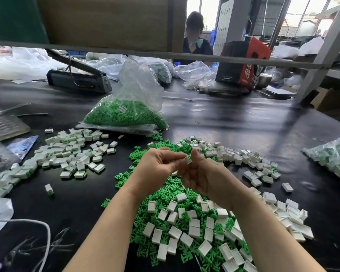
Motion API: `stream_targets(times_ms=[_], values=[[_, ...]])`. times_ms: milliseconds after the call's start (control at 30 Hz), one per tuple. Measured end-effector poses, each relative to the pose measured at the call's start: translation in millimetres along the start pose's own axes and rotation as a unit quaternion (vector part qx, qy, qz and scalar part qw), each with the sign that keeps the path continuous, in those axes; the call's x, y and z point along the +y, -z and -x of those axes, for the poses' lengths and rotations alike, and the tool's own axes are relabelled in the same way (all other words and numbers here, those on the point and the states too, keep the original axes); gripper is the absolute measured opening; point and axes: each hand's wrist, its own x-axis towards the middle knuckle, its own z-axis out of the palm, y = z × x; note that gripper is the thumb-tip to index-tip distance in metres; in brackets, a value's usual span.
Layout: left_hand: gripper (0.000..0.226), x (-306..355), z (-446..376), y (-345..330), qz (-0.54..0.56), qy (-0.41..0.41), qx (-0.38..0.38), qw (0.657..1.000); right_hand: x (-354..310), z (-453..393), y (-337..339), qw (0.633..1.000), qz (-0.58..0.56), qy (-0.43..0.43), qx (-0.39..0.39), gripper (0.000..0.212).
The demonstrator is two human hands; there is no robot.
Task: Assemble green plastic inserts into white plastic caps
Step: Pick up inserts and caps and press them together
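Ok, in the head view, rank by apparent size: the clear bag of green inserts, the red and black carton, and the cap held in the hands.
1. Bag of green inserts, largest.
2. Red and black carton, smaller here, but it sits farther back, so true order is unsure.
3. Held cap, smallest, pinched between left hand and right hand.
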Motion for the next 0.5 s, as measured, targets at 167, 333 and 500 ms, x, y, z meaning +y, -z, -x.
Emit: stream_targets(times_ms=[167,333,500], values=[[0.010,4,1,-2,0.051,0.014,-0.004,0.999,3,-3,-1,0.998,-0.066,0.019,-0.001,0.049],[0.013,8,2,-10,0.066,0.027,0.006,0.997,6,-4,-1,0.997,-0.064,0.033,-0.010,0.048],[0.019,9,2,-14,0.078,0.034,0.017,0.996,8,-4,2,0.997,-0.062,0.045,-0.017,0.052]])
